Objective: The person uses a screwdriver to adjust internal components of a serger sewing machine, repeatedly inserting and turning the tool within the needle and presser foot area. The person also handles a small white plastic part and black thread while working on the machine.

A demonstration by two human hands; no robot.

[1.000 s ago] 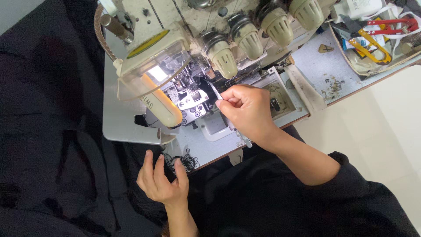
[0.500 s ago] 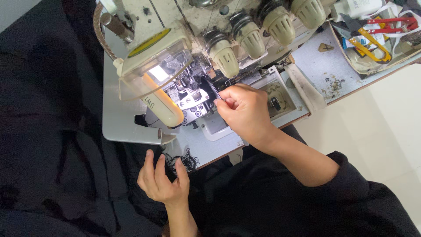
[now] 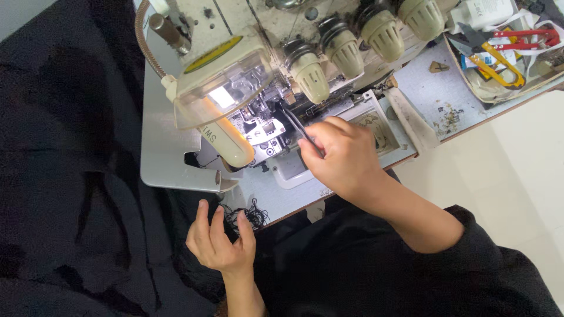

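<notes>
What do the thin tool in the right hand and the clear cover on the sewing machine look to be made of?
The tweezers in the right hand look like dark, slim metal, though a coating is possible. The clear cover seems glossy transparent plastic: the lit parts behind it show through.

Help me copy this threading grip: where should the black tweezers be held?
Pinch the tweezers at the rear half of their legs, coming from the right as the right hand does; the thin tips slant up-left into the needle area and must stay free.

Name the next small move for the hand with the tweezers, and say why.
Probably ease the tweezers further in: the right hand pinches them, tips at the lit needle area of the machine. The left hand rests on black cloth.
</notes>
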